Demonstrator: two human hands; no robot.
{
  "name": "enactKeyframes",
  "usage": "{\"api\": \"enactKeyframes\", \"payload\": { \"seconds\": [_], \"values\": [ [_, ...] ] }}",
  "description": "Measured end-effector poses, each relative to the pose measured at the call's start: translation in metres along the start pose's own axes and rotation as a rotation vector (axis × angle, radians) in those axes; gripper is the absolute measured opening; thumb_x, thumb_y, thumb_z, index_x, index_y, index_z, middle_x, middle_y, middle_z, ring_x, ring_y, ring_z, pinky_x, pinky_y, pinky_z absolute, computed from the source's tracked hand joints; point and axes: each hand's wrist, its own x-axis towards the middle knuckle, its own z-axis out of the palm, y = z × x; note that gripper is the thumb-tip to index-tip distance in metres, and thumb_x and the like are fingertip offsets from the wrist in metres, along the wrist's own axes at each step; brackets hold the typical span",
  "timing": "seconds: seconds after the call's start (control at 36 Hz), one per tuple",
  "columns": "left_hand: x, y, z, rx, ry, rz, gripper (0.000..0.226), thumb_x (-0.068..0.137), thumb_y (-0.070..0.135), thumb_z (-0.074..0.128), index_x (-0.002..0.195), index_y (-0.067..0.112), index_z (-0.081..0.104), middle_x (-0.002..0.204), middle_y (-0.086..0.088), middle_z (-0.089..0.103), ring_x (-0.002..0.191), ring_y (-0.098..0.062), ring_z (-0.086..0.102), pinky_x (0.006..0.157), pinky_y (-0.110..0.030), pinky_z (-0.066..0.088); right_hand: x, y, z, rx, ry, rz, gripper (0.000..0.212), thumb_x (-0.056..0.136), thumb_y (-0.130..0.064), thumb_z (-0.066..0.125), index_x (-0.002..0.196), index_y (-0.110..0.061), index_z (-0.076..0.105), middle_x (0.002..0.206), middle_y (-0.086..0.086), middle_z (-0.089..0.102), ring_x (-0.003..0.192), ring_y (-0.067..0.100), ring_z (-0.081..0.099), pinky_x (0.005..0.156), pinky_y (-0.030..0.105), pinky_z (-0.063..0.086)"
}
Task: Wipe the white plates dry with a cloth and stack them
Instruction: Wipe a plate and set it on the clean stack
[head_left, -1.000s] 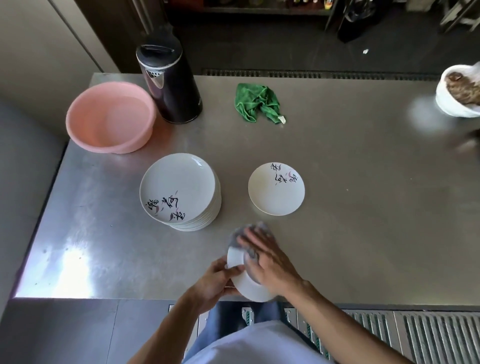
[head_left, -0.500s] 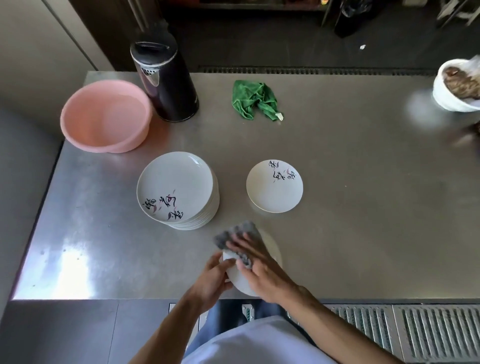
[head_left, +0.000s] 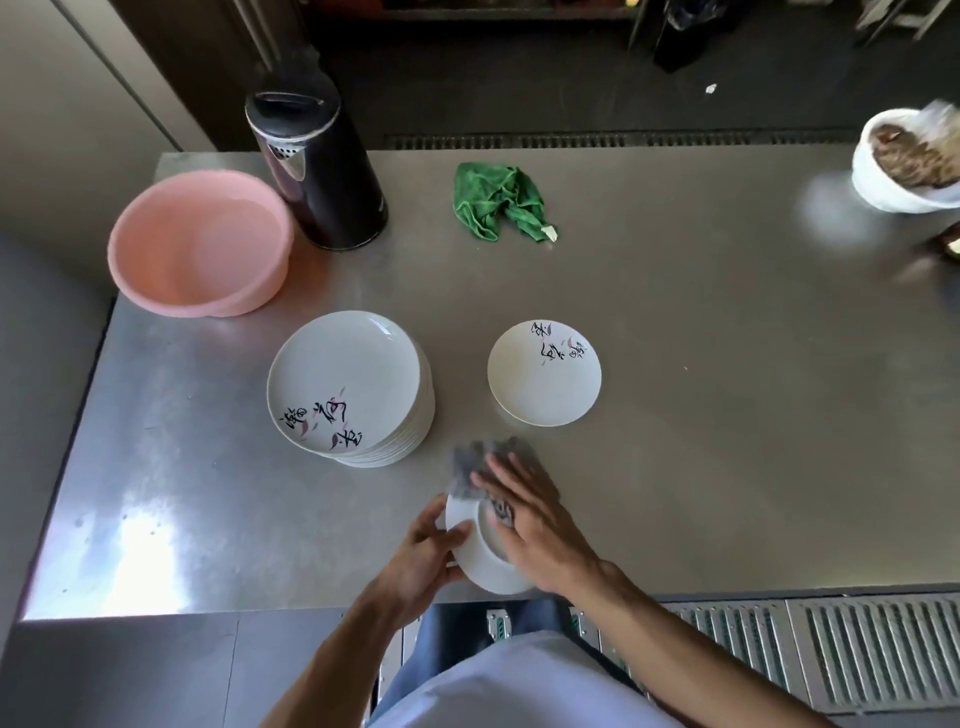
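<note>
While left hand (head_left: 421, 564) grips tilted plate (head_left: 480, 566), face turned rightward, right hand (head_left: 535, 525) presses grey cloth (head_left: 470, 465) flat-fingered.

Counter (head_left: 675, 467): basin (head_left: 156, 223) back left, flask (head_left: 322, 171) just beside it, right and slightly behind. Crumpled cloth (head_left: 493, 200) back centre, right of flask. Plate stack (head_left: 345, 384) before basin; single plate (head_left: 544, 376) right of stack, apart. Held plate (head_left: 478, 556) at near edge, before gap between them; left hand (head_left: 421, 561) on its left rim, right hand (head_left: 535, 525) on top, wiping cloth (head_left: 467, 465) under fingers. Bowl (head_left: 883, 187) far right, back
</note>
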Motion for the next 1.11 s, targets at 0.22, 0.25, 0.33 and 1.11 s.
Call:
{"api": "enactKeyframes", "payload": {
  "seconds": [0.22,0.25,0.33,1.11],
  "values": [
    [0.005,-0.003,0.011,-0.118,0.075,0.04,0.056,0.068,0.007,0.064,0.124,0.011,0.058,0.113,-0.016,0.068,0.103,-0.034,0.064,0.084,-0.06,0.058,0.003,0.01,-0.004,0.282,0.145,0.458,0.048,0.107,-0.025,0.037,0.155,-0.021,0.032,0.165,-0.01,0.014,0.152,0.002,0.003,0.116,0.011,0.009],
    [0.006,0.0,0.01,-0.104,0.076,0.026,0.058,0.068,0.013,0.063,0.126,0.014,0.06,0.114,-0.017,0.068,0.102,-0.033,0.066,0.081,-0.056,0.059,0.001,0.008,-0.004,0.283,0.131,0.445,0.048,0.107,-0.026,0.036,0.155,-0.023,0.033,0.164,-0.013,0.016,0.151,0.002,0.005,0.114,0.007,0.008],
    [0.007,0.008,0.005,-0.054,0.075,0.001,0.045,0.081,0.026,0.067,0.125,0.017,0.063,0.117,-0.016,0.07,0.096,-0.027,0.071,0.074,-0.043,0.059,0.001,0.001,-0.01,0.3,0.187,0.383,0.041,0.107,-0.027,0.038,0.146,-0.039,0.043,0.152,-0.02,0.037,0.146,0.008,0.032,0.107,0.001,0.016],
    [0.01,0.034,0.023,-0.179,0.048,0.046,0.031,0.098,0.006,0.058,0.129,0.003,0.059,0.117,-0.026,0.069,0.1,-0.033,0.064,0.08,-0.041,0.057,-0.026,0.008,-0.023,-0.004,0.05,-0.026,0.054,0.104,-0.04,0.043,0.151,-0.014,0.041,0.162,0.003,0.027,0.153,0.019,0.018,0.123,0.041,0.02]
  ]
}}
